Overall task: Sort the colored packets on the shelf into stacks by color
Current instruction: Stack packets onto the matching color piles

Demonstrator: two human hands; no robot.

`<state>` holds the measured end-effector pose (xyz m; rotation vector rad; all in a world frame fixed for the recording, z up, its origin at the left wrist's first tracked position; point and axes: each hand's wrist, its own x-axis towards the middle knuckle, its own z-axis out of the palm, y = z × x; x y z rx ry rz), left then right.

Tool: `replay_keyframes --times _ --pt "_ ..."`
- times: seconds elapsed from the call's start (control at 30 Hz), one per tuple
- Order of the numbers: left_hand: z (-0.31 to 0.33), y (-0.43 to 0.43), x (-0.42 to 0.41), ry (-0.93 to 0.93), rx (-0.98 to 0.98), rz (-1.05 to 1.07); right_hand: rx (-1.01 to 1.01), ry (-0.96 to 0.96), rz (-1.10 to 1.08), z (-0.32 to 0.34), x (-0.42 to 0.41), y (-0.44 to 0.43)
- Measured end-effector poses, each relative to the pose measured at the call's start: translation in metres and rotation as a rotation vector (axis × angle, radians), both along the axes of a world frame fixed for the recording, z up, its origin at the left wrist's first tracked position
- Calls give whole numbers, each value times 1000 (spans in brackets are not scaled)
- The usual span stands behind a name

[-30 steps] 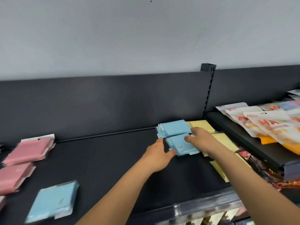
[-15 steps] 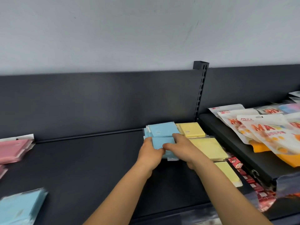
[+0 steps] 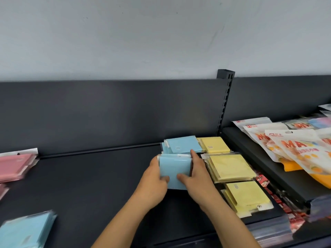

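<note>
The left grip [image 3: 154, 178] and right grip [image 3: 195, 176] both grasp the light-blue packet stack [image 3: 174, 173], one at each side edge, thumbs on its glossy top face. This stack is over the black shelf [image 3: 89, 176], just near of a second blue stack [image 3: 182, 144] and left of three yellow stacks [image 3: 231, 167]. Pink packets [image 3: 14, 165] lie far left, and loose blue packets [image 3: 25, 230] near left.

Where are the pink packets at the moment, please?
In the head view, the pink packets lie far left on the shelf, behind the loose blue packets.
</note>
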<state>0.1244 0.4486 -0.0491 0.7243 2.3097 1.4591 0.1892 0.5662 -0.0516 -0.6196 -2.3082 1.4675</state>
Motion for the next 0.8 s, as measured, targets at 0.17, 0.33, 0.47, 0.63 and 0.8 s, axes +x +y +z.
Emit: replay_keyframes --times 0.17,0.33,0.47,0.63,0.8 --pt "-2 -16 3 184 25 91 181 147 -24 -2 -7 -26" --pt "-10 -30 -6 103 -87 57 143 8 54 -8 -10 -33" --pt "-6 -37 -12 109 -132 38 35 -7 32 -3 -14 -37" --pt "2 -59 -14 192 -113 105 -20 12 48 0 -25 -56" --pt "14 -97 -35 321 -122 168 -103 86 109 9 -48 -89"
